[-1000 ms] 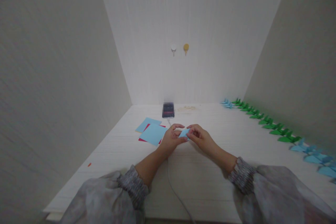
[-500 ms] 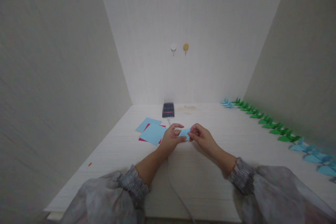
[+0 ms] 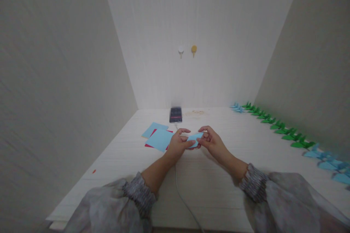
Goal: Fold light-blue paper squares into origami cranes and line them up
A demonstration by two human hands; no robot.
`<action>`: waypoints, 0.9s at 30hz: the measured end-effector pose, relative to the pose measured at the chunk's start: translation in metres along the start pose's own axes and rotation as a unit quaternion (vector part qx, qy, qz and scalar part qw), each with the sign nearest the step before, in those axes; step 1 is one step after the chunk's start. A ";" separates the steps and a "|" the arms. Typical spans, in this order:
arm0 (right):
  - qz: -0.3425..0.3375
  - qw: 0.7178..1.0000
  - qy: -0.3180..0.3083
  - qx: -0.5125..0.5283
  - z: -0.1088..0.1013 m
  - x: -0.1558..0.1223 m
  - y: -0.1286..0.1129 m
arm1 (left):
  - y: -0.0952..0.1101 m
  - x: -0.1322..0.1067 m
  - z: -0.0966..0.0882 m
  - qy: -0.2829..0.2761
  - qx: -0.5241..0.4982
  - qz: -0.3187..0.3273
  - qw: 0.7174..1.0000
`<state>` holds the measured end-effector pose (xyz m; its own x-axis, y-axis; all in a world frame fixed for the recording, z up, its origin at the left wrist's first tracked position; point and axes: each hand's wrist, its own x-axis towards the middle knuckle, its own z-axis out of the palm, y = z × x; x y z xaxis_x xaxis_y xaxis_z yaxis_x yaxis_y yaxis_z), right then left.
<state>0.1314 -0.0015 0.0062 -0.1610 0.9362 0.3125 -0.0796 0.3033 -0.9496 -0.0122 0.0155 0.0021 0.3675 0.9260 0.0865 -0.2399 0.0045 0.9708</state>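
A small piece of folded light-blue paper (image 3: 194, 139) is held above the table between both hands. My left hand (image 3: 178, 143) grips its left side, thumb on the near face and index finger raised. Gripping the right side is my right hand (image 3: 209, 140), its thumb laid on the paper and its index finger curved above. The fingers behind the paper are partly hidden. Just left of my left hand lie flat light-blue sheets (image 3: 159, 139) with red paper (image 3: 149, 145) showing from beneath.
A phone (image 3: 175, 114) lies at the back with a white cable (image 3: 180, 193) running toward the front edge. Along the right wall stand folded green paper pieces (image 3: 280, 129) and blue ones (image 3: 328, 162). A small red scrap (image 3: 94, 171) lies at left. Two hooks (image 3: 194, 49) are on the back wall.
My right hand has shifted slightly right and raised its index finger off the paper. More of the blue paper's width now shows between the hands. My left hand has barely moved.
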 end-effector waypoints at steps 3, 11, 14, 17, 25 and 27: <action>0.004 1.000 -0.004 0.021 0.000 0.000 -0.002 | 0.001 0.000 -0.001 0.014 0.012 0.001 1.000; 0.056 0.998 -0.023 0.029 0.007 -0.003 -0.004 | 0.000 -0.001 -0.002 0.007 0.022 -0.003 1.000; 0.059 0.996 -0.047 0.043 0.006 -0.003 -0.002 | -0.004 0.000 -0.004 -0.001 0.024 0.000 1.000; 0.066 0.995 -0.048 0.050 0.002 -0.002 0.001 | -0.006 -0.001 -0.006 -0.019 0.017 0.012 1.000; 0.064 0.995 0.003 0.077 -0.005 -0.001 0.004 | -0.005 -0.006 -0.005 -0.086 -0.024 0.020 0.996; 0.065 0.994 0.007 0.084 -0.004 -0.001 0.003 | -0.003 -0.006 -0.005 -0.089 -0.027 0.017 0.996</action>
<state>0.1354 -0.0011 0.0029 -0.1678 0.9683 0.1853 -0.2217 0.1461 -0.9641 -0.0186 0.0116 -0.0029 0.5111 0.8441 0.1623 -0.3006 -0.0013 0.9537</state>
